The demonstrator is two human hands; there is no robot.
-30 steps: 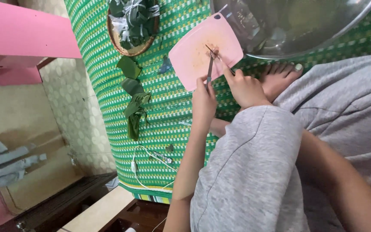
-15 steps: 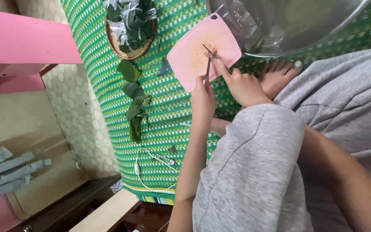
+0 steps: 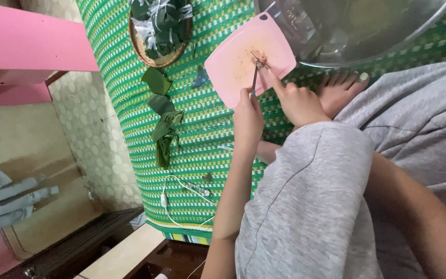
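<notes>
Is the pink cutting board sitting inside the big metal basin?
No, the pink cutting board lies flat on the green woven mat, beside the metal basin, with only its upper corner against the basin's rim.

Green woven mat (image 3: pixel 130 51) w/ pink board (image 3: pixel 233 67), basket (image 3: pixel 141 49), leaves (image 3: pixel 162 124), steel bowl (image 3: pixel 347 41).

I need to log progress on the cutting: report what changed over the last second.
Almost nothing changed. The left hand keeps its grip on the knife, blade tip at the same spot on the pink cutting board. The right hand still presses a fingertip there. Nothing was picked up or let go. The basket, leaves and metal bowl stayed put.
</notes>
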